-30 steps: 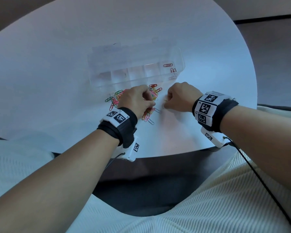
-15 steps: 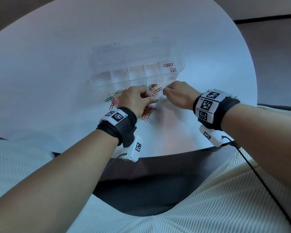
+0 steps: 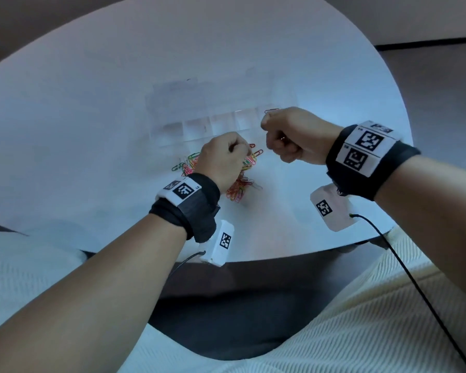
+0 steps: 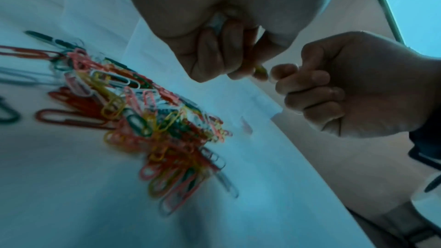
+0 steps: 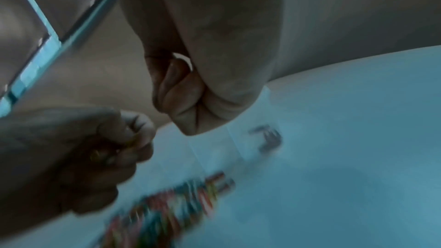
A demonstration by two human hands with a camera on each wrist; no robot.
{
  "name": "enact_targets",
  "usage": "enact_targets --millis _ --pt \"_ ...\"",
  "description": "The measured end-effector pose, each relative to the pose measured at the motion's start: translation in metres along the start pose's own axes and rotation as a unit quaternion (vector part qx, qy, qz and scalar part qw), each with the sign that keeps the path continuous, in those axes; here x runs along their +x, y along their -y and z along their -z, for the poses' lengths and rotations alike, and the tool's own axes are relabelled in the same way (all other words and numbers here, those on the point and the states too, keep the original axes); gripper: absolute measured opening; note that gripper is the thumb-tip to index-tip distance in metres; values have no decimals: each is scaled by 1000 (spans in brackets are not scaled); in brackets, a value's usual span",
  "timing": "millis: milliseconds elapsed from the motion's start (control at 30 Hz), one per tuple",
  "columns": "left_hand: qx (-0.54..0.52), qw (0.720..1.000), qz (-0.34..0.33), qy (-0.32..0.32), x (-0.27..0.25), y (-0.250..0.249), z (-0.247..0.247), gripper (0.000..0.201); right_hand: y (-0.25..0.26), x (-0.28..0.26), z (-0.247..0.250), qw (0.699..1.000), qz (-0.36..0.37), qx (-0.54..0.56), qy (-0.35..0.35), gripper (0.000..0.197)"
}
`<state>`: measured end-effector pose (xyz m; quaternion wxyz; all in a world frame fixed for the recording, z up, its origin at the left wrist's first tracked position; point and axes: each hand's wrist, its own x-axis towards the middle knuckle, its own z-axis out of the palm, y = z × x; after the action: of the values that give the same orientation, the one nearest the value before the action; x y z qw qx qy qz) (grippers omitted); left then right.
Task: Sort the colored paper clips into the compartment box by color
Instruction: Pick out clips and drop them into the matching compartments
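Note:
A heap of mixed-colour paper clips (image 3: pixel 240 184) (image 4: pixel 143 116) lies on the white table just in front of the clear compartment box (image 3: pixel 213 125), which is blurred. My left hand (image 3: pixel 226 157) hovers over the heap with its fingers curled, pinching a yellow clip (image 4: pixel 260 70). My right hand (image 3: pixel 288 135) (image 5: pixel 203 101) is a tight fist raised over the box's right end. A pale sliver of clip (image 5: pixel 183 59) shows between its fingers. A red clip (image 3: pixel 271 110) lies in the rightmost compartment, and a few clips (image 5: pixel 267 137) appear there, blurred.
The round white table (image 3: pixel 92 130) ends just behind my wrists, with a dark gap and my lap below. A black cable (image 3: pixel 404 265) hangs from the right wrist camera. The box's other compartments look bare.
My right hand has lifted off the table beside the heap and moved up and away to the box's right end, still closed. My left hand has risen slightly over the heap.

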<state>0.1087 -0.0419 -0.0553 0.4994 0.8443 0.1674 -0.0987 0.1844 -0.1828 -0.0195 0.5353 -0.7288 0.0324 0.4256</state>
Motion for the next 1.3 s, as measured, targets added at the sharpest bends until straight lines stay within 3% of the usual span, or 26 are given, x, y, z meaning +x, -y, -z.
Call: enact_targets --millis 167,233,400,467,567,800,1000,1100,1200,1300 --pt "-143 989 45 -22 10 -18 18 20 30 4 1 986 35 147 -71 5" --pt "-183 980 69 -23 13 -27 22 20 30 8 -1 981 24 177 -73 16" --pt "-205 969 132 -38 33 -39 23 28 20 14 -2 974 -28 216 -54 68" --pt "-208 968 137 -41 41 -42 21 28 20 13 -1 971 -41 233 -45 77" --pt "-221 965 143 -24 48 -50 16 22 18 9 0 966 -44 249 -54 75" --pt "-239 959 153 -8 48 -56 -3 16 23 8 5 958 30 220 -181 53" --pt "-230 964 137 5 44 -51 2 13 24 4 6 966 77 115 -220 15" --pt "-236 968 87 -8 34 -51 12 14 22 -1 6 973 84 34 -211 11" --pt "-182 982 25 -51 20 -50 19 19 18 -9 1 981 65 -134 -121 13" --pt "-96 994 -21 -54 2 -44 19 16 4 -11 -10 934 12 -357 -3 15"
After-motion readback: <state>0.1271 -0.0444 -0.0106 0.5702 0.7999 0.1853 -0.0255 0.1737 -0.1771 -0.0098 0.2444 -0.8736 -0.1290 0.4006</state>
